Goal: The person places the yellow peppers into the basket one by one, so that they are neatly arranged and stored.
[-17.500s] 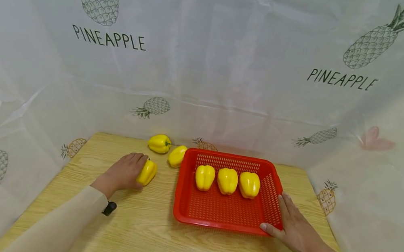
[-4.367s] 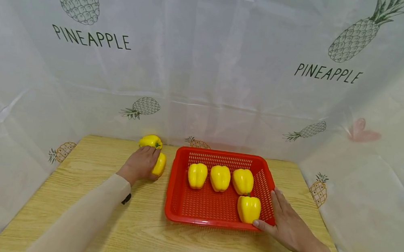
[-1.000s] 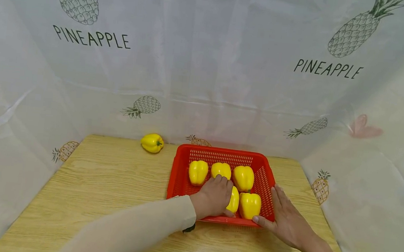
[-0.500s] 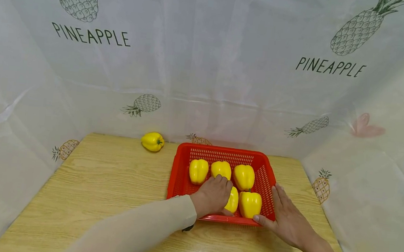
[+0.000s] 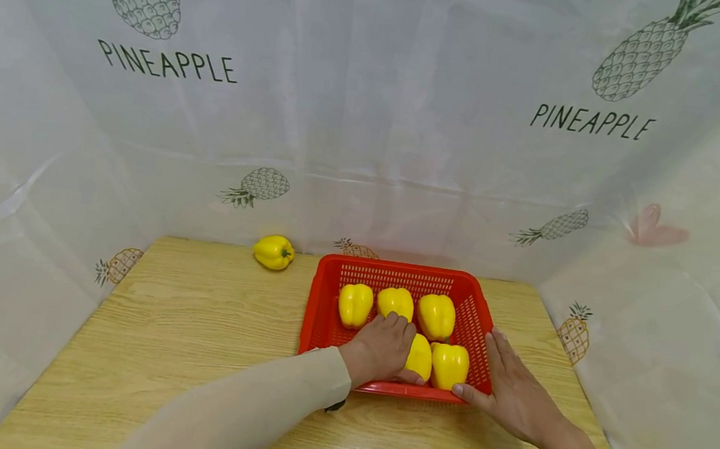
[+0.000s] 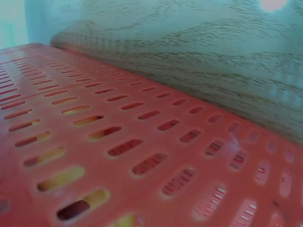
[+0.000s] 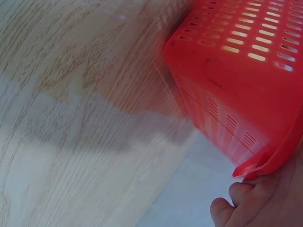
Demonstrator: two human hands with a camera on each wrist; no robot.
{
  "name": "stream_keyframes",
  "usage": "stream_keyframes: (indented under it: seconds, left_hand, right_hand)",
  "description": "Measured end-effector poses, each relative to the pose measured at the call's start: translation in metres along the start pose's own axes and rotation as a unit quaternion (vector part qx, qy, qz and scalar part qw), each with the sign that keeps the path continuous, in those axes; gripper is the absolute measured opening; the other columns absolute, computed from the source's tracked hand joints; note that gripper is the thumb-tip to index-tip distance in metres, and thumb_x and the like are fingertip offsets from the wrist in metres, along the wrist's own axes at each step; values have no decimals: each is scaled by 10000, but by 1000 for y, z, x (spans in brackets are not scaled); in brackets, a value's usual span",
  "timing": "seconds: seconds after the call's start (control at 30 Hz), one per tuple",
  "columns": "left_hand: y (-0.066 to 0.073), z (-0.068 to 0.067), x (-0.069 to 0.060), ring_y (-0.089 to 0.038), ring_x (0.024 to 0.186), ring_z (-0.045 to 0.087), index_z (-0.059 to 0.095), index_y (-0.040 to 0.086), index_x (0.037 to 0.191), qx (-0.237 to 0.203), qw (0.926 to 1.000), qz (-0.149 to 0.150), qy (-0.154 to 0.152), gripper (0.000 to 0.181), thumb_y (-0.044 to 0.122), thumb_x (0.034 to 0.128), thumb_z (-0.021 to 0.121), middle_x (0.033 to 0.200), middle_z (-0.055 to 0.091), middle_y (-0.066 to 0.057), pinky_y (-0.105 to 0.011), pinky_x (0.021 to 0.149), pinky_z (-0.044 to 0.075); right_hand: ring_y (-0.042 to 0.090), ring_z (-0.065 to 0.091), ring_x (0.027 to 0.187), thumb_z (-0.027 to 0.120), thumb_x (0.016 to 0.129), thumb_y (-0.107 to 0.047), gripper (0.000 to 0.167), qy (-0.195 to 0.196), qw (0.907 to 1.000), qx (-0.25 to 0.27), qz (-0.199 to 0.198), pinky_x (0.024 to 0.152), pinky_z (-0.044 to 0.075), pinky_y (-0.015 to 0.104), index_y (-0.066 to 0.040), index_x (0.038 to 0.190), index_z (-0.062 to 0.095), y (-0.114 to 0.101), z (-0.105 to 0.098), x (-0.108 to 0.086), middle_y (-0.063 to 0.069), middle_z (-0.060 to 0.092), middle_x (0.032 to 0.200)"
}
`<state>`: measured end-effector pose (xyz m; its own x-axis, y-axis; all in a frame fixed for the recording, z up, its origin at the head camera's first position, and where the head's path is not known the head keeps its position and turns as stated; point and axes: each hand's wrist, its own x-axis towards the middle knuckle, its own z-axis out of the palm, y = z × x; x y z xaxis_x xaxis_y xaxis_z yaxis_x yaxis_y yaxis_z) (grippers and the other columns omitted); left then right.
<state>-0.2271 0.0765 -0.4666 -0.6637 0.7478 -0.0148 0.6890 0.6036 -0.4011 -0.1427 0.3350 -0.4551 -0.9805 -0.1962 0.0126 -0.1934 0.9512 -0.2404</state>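
Observation:
In the head view a red plastic basket (image 5: 351,384) holds several yellow bell peppers. Three stand in the back row: a left one (image 5: 355,306), a middle one (image 5: 395,303) and a right one (image 5: 436,317). My left hand (image 5: 382,351) reaches over the front rim and grips a bell pepper (image 5: 419,359) in the front row, its fingers partly hiding it. Touching that one on its right is another bell pepper (image 5: 450,367). My right hand (image 5: 521,395) rests at the basket's front right corner, fingers straight along the side, thumb on the rim. The left wrist view shows only the basket's slotted wall (image 6: 128,137) and the table.
One more yellow bell pepper (image 5: 274,252) lies on the wooden table (image 5: 209,304) near its back edge, left of the basket. White sheeting (image 5: 368,138) printed with pineapples stands behind the table and at both sides.
Two bell peppers from the table now sit in the basket's front row. Within the last second the left hand's pepper shifted slightly right against its neighbour. The right hand stays at the corner.

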Motion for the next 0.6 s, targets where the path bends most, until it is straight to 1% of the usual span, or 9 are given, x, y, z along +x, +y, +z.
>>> stream_keyframes:
  seconds: [0.1, 0.2, 0.33, 0.4, 0.5, 0.6]
  left_hand:
    - [-1, 0, 0, -145, 945, 478, 533, 133, 1270, -45, 10000, 30, -29, 862, 885, 938, 274, 1046, 551, 21, -232, 809, 474]
    - [-3, -2, 0, -149, 965, 482, 532, 129, 1294, -100, 9998, 71, -125, 858, 880, 938, 317, 1086, 571, 17, -239, 826, 487]
    - [-8, -4, -1, -158, 1000, 499, 531, 123, 1330, -214, 9994, 57, -274, 864, 874, 931, 378, 1156, 603, 5, -250, 886, 501]
    - [-9, -5, -1, -157, 1002, 505, 534, 120, 1332, -260, 9993, 26, -277, 871, 877, 922, 403, 1159, 610, 2, -251, 903, 499]
    - [-9, -4, -1, -160, 1015, 505, 530, 118, 1346, -336, 9990, 3, -298, 882, 879, 917, 411, 1174, 610, -1, -256, 934, 494]
    - [-9, -3, 0, -162, 1022, 503, 524, 119, 1358, -320, 9990, -4, -318, 898, 888, 914, 393, 1183, 609, 0, -255, 947, 494]
  right_hand:
    - [603, 279, 1505, 620, 957, -693, 1138, -8, 10000, 21, 15, 1140, 370, 720, 135, 1614, 197, 0, 0, 0, 361, 167, 1690]
    - [603, 277, 1506, 619, 956, -695, 1141, -25, 10000, 25, 20, 1141, 368, 721, 136, 1614, 195, 0, 0, 0, 359, 164, 1692]
    - [602, 270, 1509, 618, 961, -689, 1137, -57, 10000, 41, 26, 1140, 365, 725, 138, 1614, 191, 0, -1, 0, 354, 155, 1696]
    - [602, 268, 1510, 618, 961, -687, 1135, -59, 10000, 49, 26, 1140, 363, 727, 136, 1615, 190, 0, -1, 0, 351, 153, 1698]
    - [601, 268, 1510, 615, 960, -692, 1137, -61, 10000, 44, 25, 1141, 362, 726, 136, 1615, 192, 1, -2, 0, 350, 155, 1698]
    - [598, 267, 1512, 616, 960, -691, 1136, -65, 10000, 38, 21, 1141, 363, 725, 136, 1615, 193, 0, -2, 0, 350, 154, 1698]
